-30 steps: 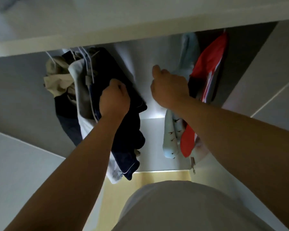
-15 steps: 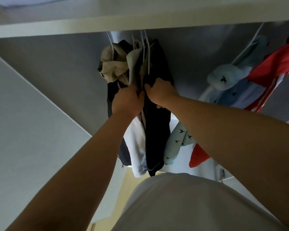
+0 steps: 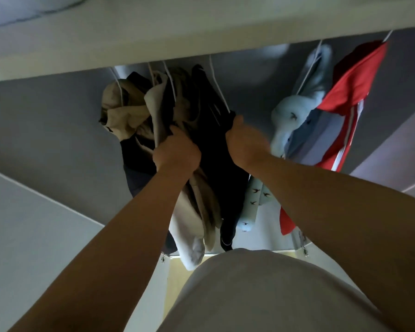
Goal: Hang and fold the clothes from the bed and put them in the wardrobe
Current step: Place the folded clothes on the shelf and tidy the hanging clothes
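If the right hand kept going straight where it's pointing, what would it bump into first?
The right hand grips the edge of the dark garment, so it would probably push into that hanging cloth first. How far back the wardrobe goes behind it is unclear.

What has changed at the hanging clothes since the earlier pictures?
The right hand moved from beside the light blue garment over to the dark garment, whose right edge it now grips. The left hand holds the pale garment; the hands, together a moment ago, have parted. The red garment hangs as before.
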`<state>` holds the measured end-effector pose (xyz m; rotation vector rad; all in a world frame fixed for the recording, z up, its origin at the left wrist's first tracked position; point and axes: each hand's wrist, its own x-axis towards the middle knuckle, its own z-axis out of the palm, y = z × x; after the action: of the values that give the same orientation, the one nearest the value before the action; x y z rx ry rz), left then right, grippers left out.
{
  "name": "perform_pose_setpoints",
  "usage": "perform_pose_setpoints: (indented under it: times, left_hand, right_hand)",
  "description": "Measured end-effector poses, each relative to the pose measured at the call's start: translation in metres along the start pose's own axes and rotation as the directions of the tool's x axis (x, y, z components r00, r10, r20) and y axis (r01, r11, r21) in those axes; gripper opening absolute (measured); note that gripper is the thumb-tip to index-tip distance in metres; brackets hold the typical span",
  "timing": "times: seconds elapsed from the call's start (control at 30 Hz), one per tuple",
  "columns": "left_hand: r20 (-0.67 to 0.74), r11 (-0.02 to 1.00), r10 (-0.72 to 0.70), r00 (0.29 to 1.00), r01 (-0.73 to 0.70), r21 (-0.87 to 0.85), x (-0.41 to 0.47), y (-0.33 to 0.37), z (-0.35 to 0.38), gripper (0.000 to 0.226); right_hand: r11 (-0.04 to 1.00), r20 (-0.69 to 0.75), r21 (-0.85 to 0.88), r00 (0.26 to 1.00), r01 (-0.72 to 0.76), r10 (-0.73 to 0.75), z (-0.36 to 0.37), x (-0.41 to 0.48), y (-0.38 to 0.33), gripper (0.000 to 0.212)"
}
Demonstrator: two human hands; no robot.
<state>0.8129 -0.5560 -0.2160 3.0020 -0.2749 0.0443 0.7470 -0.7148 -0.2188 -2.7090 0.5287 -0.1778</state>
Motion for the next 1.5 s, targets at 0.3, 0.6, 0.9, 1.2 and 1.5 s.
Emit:
perform_pose_setpoints:
  times: [0.3, 0.6, 0.9, 1.2, 1.5]
  left_hand:
    - [-0.005, 0.945, 0.083, 0.997, -0.081, -0.317, 0.007, 0.024, 0.022, 0.084]
    - [0.048, 0.907, 0.201, 0.978, -0.168, -0.386, -0.024, 0.098, 0.022, 0.076]
    - [0.131, 0.823, 0.322, 0.938, -0.209, -0.528, -0.019, 0.117, 0.026, 0.067]
    - [-0.363, 0.839, 0.283, 0.888, -0.412, -0.355, -0.014, 0.056, -0.026, 0.028]
    - [-0.267, 0.98, -0.136, 0.954, 0.09, -0.177, -0.012, -0.06, -0.024, 0.061]
  right_hand:
    - [0.979, -0.056, -0.164, 0.992, -0.12, 0.113, -0.026, -0.017, 0.061, 0.037]
    - [0.927, -0.071, -0.368, 0.996, -0.072, 0.05, -0.037, -0.023, 0.079, 0.029]
    - [0.927, -0.108, -0.345, 0.987, -0.147, 0.116, -0.039, -0.026, 0.084, 0.034]
    - [0.99, -0.497, -0.069, 0.865, -0.122, 0.072, -0.03, -0.03, 0.051, 0.045]
    - [0.912, -0.284, -0.12, 0.867, 0.392, -0.41, -0.017, -0.015, -0.073, 0.039]
